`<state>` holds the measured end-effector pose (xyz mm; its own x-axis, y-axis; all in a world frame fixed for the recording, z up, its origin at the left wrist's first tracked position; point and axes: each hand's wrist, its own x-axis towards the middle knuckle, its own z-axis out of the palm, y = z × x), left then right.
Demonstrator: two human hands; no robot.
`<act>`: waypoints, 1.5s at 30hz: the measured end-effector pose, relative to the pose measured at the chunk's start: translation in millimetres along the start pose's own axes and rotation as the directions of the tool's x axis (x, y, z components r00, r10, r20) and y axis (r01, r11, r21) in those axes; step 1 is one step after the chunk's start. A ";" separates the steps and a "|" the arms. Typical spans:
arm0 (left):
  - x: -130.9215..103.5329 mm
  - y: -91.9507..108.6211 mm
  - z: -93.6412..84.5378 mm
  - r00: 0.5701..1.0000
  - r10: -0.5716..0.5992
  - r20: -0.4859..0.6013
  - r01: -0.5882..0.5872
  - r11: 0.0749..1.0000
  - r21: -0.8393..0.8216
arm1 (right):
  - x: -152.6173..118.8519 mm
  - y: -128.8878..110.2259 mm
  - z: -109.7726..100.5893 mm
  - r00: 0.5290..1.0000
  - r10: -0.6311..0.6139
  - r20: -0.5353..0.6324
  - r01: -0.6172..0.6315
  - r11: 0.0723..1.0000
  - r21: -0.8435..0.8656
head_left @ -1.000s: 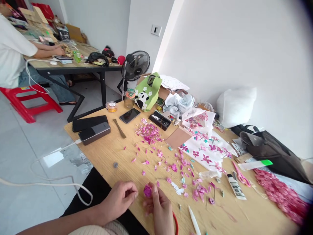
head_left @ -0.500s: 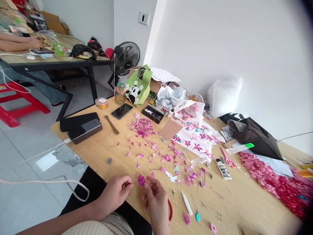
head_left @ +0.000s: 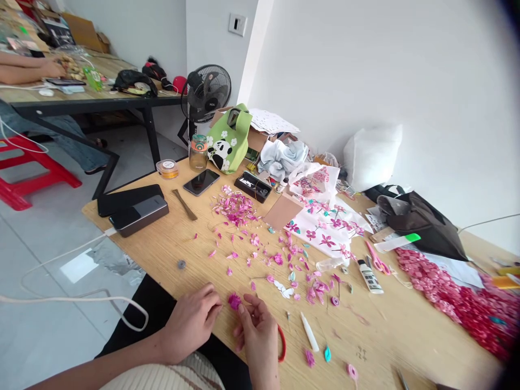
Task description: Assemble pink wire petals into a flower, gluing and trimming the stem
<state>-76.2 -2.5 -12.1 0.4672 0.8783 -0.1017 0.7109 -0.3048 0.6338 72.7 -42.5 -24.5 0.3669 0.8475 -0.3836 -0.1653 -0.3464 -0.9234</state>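
Observation:
My right hand (head_left: 255, 322) pinches a small magenta fabric flower (head_left: 234, 301) between thumb and fingers, above the near table edge. Just left of the flower is my left hand (head_left: 195, 317), its fingers curled together; whatever they may hold is hidden. Red-handled scissors (head_left: 281, 344) lie partly behind my right hand. To its right are a white glue tube (head_left: 309, 331), a loose magenta flower (head_left: 309, 357), a teal leaf (head_left: 327, 353) and a pink tape roll (head_left: 351, 371). White petal pieces (head_left: 283, 290) lie just beyond.
Beyond my hands lies a petal pile (head_left: 238, 208) with loose petals around it. A power bank (head_left: 138, 216), phone (head_left: 201, 182) and panda bag (head_left: 229, 143) stand farther back. Pink flower strands (head_left: 442, 303) fill the right. A co-worker's hands (head_left: 52, 67) are at another table.
The view has shifted slightly. My left hand has rolled a little so its back shows more. The flower in my right hand has turned slightly.

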 end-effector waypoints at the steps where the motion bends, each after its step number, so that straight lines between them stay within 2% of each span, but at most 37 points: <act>1: -0.2 -0.1 0.6 1.000 0.003 0.000 -0.003 1.000 0.010 | -0.6 -2.2 -0.3 1.000 0.010 0.001 -0.010 1.000 0.004; 9: -0.6 1.2 0.5 1.000 0.012 0.008 -0.012 1.000 0.023 | -0.5 -7.3 -6.2 0.999 0.046 -0.020 -0.045 0.998 0.042; 13: -1.2 1.9 -1.2 1.000 -0.002 0.006 0.002 1.000 -0.012 | 2.2 -10.0 -8.8 0.998 0.066 0.017 -0.067 0.996 0.058; 23: -3.6 -3.0 1.1 0.998 -0.034 -0.044 0.029 0.994 -0.105 | 6.1 -21.7 -20.0 0.999 0.031 0.014 -0.033 0.985 0.170; 27: -7.0 -4.7 2.0 0.992 0.087 -0.092 -0.092 0.994 -0.058 | 0.1 -20.4 -32.5 0.998 0.055 0.013 -0.057 0.972 0.228; 31: -10.8 -2.9 2.4 0.949 0.296 -0.107 -0.295 0.955 0.031 | -9.3 -17.1 -42.1 0.996 0.086 0.034 -0.092 0.968 0.233; 33: -10.7 -2.2 3.5 0.931 0.353 -0.094 -0.349 0.935 0.059 | -12.7 -15.2 -44.5 0.995 0.093 0.037 -0.099 0.967 0.234; 40: -0.9 -7.0 11.4 0.931 0.332 -0.151 -0.319 0.942 0.108 | -16.5 -5.0 -47.7 0.997 0.066 0.048 -0.076 0.966 0.246; 45: 2.3 -9.3 13.0 0.928 0.327 -0.181 -0.324 0.945 0.046 | -15.4 2.0 -48.4 0.998 0.044 0.054 -0.054 0.978 0.203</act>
<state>-74.9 -2.5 -28.2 0.5702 0.7820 0.2517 0.5447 -0.5892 0.5967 111.0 -75.8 -21.0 0.3089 0.8520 -0.4227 -0.3676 -0.3029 -0.8793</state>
